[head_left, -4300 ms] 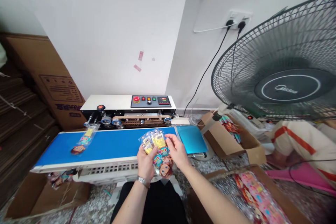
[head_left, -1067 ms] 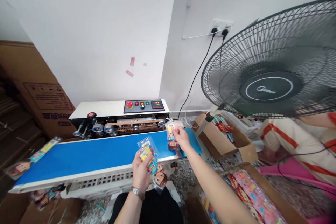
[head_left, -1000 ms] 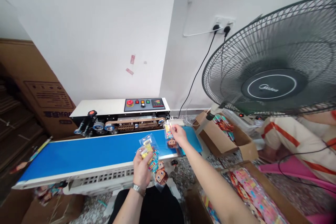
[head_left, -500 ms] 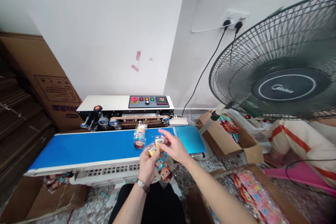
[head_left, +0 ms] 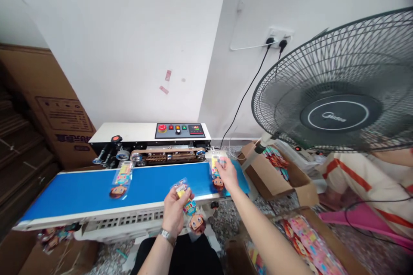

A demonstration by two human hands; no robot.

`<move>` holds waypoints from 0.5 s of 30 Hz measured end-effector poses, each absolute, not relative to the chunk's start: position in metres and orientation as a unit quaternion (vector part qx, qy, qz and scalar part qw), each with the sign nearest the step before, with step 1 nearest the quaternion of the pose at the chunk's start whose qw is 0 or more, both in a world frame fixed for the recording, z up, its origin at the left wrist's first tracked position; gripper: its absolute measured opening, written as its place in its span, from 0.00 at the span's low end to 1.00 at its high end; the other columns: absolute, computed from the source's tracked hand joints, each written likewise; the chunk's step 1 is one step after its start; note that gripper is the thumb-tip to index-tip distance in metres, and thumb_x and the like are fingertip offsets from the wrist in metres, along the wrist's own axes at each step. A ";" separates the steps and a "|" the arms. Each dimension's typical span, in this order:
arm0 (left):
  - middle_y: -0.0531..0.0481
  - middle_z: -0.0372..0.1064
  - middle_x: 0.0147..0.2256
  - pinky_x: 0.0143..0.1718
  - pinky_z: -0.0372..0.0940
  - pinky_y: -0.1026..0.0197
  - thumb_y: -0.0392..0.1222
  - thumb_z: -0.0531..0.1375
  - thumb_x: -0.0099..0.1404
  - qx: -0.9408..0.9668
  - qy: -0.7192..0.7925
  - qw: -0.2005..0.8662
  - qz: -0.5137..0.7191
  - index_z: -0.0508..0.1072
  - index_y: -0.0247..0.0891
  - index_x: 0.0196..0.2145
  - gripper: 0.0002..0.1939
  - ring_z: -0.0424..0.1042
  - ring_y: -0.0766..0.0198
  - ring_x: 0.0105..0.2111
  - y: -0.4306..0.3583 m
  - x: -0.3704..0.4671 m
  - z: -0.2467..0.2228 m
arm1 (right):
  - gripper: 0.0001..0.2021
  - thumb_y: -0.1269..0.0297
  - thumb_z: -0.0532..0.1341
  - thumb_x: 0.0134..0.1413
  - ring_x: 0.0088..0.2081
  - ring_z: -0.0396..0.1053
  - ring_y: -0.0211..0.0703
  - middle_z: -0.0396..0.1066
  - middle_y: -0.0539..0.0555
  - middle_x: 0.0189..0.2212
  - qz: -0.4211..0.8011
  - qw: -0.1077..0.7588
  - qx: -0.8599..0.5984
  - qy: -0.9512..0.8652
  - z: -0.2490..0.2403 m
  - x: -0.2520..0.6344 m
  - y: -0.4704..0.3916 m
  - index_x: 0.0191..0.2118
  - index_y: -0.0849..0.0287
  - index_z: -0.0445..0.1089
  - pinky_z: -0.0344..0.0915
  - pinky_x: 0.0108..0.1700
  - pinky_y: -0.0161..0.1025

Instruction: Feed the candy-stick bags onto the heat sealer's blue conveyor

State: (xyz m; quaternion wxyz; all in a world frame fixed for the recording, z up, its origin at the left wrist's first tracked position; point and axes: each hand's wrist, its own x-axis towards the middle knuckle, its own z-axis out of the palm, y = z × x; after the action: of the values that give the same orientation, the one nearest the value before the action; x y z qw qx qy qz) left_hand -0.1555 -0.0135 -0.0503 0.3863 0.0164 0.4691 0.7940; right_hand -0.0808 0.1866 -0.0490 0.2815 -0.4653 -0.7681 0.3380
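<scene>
My left hand, with a metal-banded watch on its wrist, is closed around a clear plastic packet in front of the belt's near edge. A cartoon-head figure hangs at its lower end; I cannot tell whether more than one packet is there. My right hand pinches another such packet at the right end of the blue conveyor belt. Its top edge lies by the inlet of the band sealing machine. A third packet lies on the belt further left, near the machine's rollers.
A large fan stands on the right, before a seated person. Open cartons, one with colourful packets and another with pink packets, stand at right. Below the belt's left end is a carton holding packets.
My hands have parted. The right one has carried a packet up and right to the belt's right end, while the left keeps hold of its own. The packet on the belt has travelled left.
</scene>
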 end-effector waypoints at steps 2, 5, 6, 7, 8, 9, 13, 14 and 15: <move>0.50 0.71 0.28 0.28 0.64 0.64 0.42 0.68 0.44 0.014 0.471 0.396 0.788 0.68 0.35 0.33 0.19 0.72 0.64 0.27 -0.014 -0.155 -0.048 | 0.14 0.59 0.56 0.49 0.29 0.69 0.43 0.70 0.52 0.26 0.295 0.238 -0.491 -0.784 -0.048 -0.087 0.199 0.42 0.59 0.63 0.61 0.30 0.35; 0.48 0.72 0.29 0.31 0.65 0.63 0.41 0.68 0.45 0.019 0.457 0.409 0.790 0.68 0.35 0.34 0.18 0.72 0.64 0.27 -0.013 -0.154 -0.043 | 0.15 0.63 0.57 0.48 0.31 0.69 0.45 0.71 0.52 0.27 0.281 0.190 -0.487 -0.805 -0.046 -0.103 0.199 0.44 0.58 0.63 0.62 0.34 0.37; 0.48 0.72 0.30 0.32 0.65 0.62 0.41 0.68 0.45 0.023 0.448 0.413 0.793 0.69 0.34 0.34 0.18 0.72 0.64 0.28 -0.013 -0.154 -0.041 | 0.16 0.64 0.58 0.48 0.33 0.69 0.46 0.71 0.53 0.28 0.282 0.183 -0.483 -0.809 -0.046 -0.108 0.196 0.45 0.58 0.63 0.62 0.36 0.38; 0.47 0.72 0.31 0.32 0.65 0.62 0.41 0.68 0.46 0.026 0.438 0.415 0.797 0.69 0.34 0.35 0.18 0.72 0.64 0.29 -0.014 -0.154 -0.039 | 0.18 0.65 0.58 0.47 0.35 0.69 0.47 0.71 0.54 0.30 0.279 0.185 -0.473 -0.815 -0.044 -0.113 0.191 0.47 0.59 0.62 0.62 0.38 0.39; 0.46 0.72 0.32 0.34 0.65 0.61 0.41 0.68 0.46 0.027 0.429 0.417 0.801 0.69 0.34 0.35 0.19 0.72 0.63 0.30 -0.014 -0.153 -0.038 | 0.19 0.66 0.58 0.47 0.39 0.68 0.48 0.71 0.56 0.34 0.272 0.198 -0.455 -0.824 -0.042 -0.115 0.185 0.48 0.60 0.61 0.62 0.41 0.40; 0.45 0.72 0.33 0.35 0.65 0.60 0.41 0.68 0.46 0.027 0.420 0.419 0.805 0.70 0.34 0.36 0.19 0.72 0.62 0.31 -0.014 -0.154 -0.037 | 0.21 0.66 0.58 0.47 0.43 0.67 0.49 0.69 0.59 0.39 0.266 0.220 -0.430 -0.834 -0.040 -0.116 0.179 0.50 0.61 0.60 0.61 0.44 0.42; 0.44 0.73 0.35 0.39 0.64 0.58 0.44 0.65 0.50 0.026 0.387 0.422 0.819 0.71 0.35 0.37 0.17 0.72 0.60 0.35 -0.014 -0.155 -0.036 | 0.21 0.61 0.55 0.52 0.44 0.66 0.47 0.65 0.59 0.45 0.380 0.259 -0.291 -0.839 -0.029 -0.100 0.143 0.52 0.59 0.58 0.65 0.43 0.42; 0.44 0.73 0.35 0.39 0.64 0.59 0.44 0.64 0.51 0.028 0.381 0.418 0.824 0.71 0.35 0.36 0.16 0.72 0.60 0.35 -0.014 -0.156 -0.037 | 0.20 0.60 0.55 0.53 0.42 0.67 0.45 0.66 0.58 0.44 0.436 0.237 -0.260 -0.828 -0.027 -0.092 0.132 0.52 0.58 0.58 0.66 0.41 0.41; 0.44 0.73 0.35 0.40 0.64 0.59 0.45 0.63 0.52 0.031 0.378 0.410 0.829 0.71 0.35 0.36 0.15 0.71 0.61 0.35 -0.013 -0.156 -0.038 | 0.21 0.59 0.55 0.53 0.40 0.67 0.43 0.66 0.57 0.43 0.487 0.207 -0.233 -0.816 -0.027 -0.085 0.121 0.52 0.57 0.57 0.67 0.39 0.40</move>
State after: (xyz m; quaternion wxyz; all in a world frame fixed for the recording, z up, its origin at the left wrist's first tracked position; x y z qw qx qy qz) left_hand -0.1563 -0.0132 -0.0376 0.4104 0.0313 0.3782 0.8292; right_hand -0.0847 0.1212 -0.0275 0.2075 -0.2331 -0.8158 0.4869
